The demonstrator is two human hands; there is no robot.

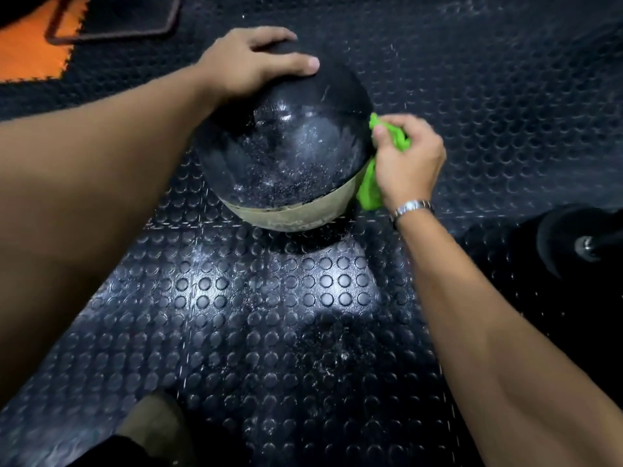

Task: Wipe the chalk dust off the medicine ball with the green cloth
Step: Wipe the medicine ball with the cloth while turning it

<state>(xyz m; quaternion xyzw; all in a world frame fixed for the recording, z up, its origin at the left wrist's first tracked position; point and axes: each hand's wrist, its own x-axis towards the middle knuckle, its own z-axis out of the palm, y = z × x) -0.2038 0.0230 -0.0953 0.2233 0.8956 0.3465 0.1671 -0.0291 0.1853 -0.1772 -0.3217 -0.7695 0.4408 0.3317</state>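
A black medicine ball (pixel 286 146) with a pale grey lower panel rests on the studded rubber floor, its near face speckled with white chalk dust. My left hand (pixel 249 62) lies spread over the ball's far top, fingers curled onto it. My right hand (pixel 408 163) grips the bunched green cloth (pixel 369 187) and presses it against the ball's right side. Part of the cloth is hidden under my fingers.
Black studded rubber flooring (pixel 269 298) carries scattered chalk specks near me. An orange foam tile (pixel 30 48) and a dark mat with a red-brown border (pixel 114 32) lie at the far left. A black dumbbell (pixel 580 241) sits at the right. My knee (pixel 151 423) shows below.
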